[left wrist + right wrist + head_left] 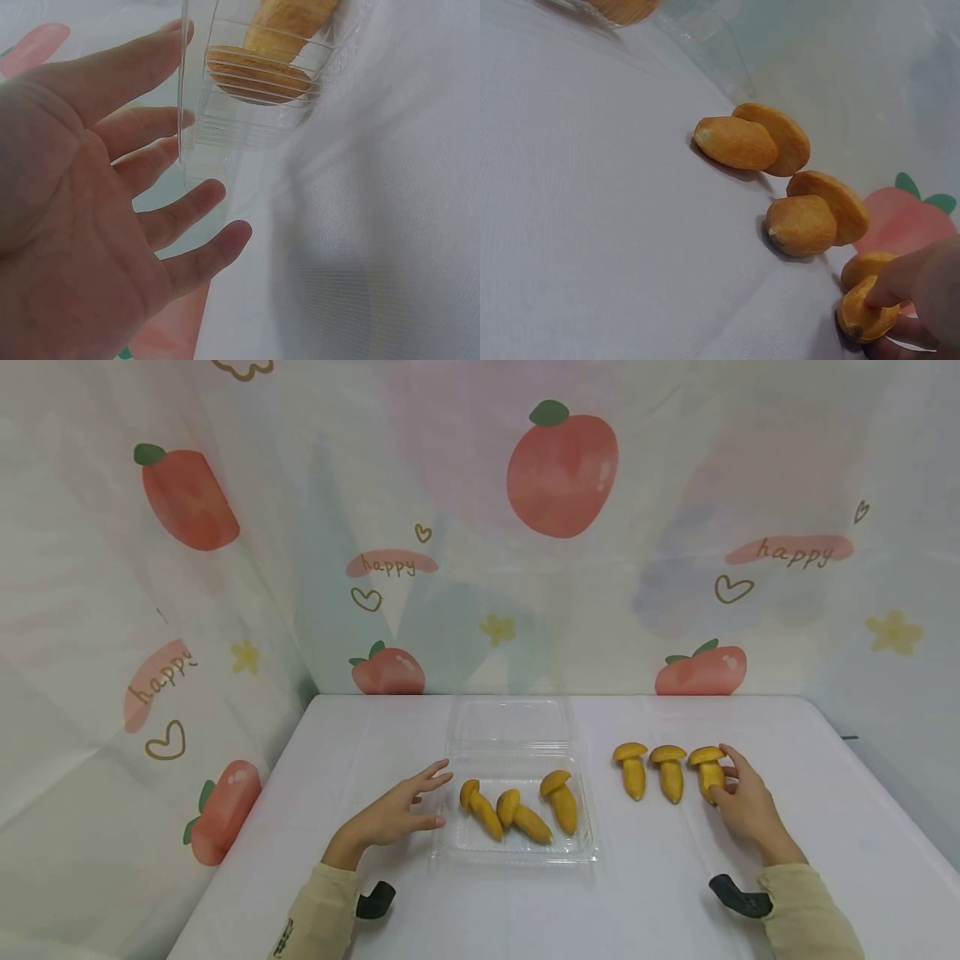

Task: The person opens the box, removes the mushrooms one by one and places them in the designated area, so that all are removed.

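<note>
My right hand [750, 806] pinches the stem of a yellow mushroom [707, 772], the rightmost of three on the table. In the right wrist view the thumb presses that mushroom's stem [866, 315], with fingers on its far side. To its left lie a second mushroom [668, 772] and a third [632, 770], caps facing away. My left hand [390, 814], fingers spread, is at the left side of a clear plastic container [517, 856]; the thumb and some fingertips are at its wall in the left wrist view. Inside it lie three more mushrooms [558, 802].
The container's transparent lid [513, 722] is folded back toward the rear of the white table [645, 893]. A printed curtain [465, 627] hangs behind and at the sides. Black curved pieces [738, 897] stick out by both sleeves.
</note>
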A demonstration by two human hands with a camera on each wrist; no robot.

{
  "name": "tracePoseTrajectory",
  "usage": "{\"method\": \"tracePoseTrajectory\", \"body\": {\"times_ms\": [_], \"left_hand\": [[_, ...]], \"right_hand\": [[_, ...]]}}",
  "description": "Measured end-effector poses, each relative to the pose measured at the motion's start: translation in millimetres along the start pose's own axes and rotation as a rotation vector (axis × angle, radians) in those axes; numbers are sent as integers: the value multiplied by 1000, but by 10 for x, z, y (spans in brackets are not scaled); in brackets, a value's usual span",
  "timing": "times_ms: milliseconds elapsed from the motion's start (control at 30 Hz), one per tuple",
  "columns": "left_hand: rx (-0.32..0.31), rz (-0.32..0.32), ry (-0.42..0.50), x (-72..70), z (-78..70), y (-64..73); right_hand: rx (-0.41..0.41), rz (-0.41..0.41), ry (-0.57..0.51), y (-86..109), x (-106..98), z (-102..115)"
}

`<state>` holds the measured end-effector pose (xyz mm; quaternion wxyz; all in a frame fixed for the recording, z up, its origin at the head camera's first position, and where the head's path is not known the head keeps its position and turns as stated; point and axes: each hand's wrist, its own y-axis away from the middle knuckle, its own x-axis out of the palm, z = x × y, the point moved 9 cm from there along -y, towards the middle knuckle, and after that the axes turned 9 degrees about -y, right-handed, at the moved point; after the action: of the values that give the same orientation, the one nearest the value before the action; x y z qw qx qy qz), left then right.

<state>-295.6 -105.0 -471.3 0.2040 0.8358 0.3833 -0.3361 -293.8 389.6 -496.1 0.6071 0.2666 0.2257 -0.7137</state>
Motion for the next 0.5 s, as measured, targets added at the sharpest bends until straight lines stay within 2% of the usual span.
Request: {"method": "tracePoseTrajectory", "body": {"times_ms": [300, 500], "left_hand": [[2, 11, -6, 24, 46, 6], [22, 0, -3, 12, 34, 0]], "right_hand": [[47, 24, -15, 29, 24, -24], [44, 19, -23, 23, 5, -3]]}}
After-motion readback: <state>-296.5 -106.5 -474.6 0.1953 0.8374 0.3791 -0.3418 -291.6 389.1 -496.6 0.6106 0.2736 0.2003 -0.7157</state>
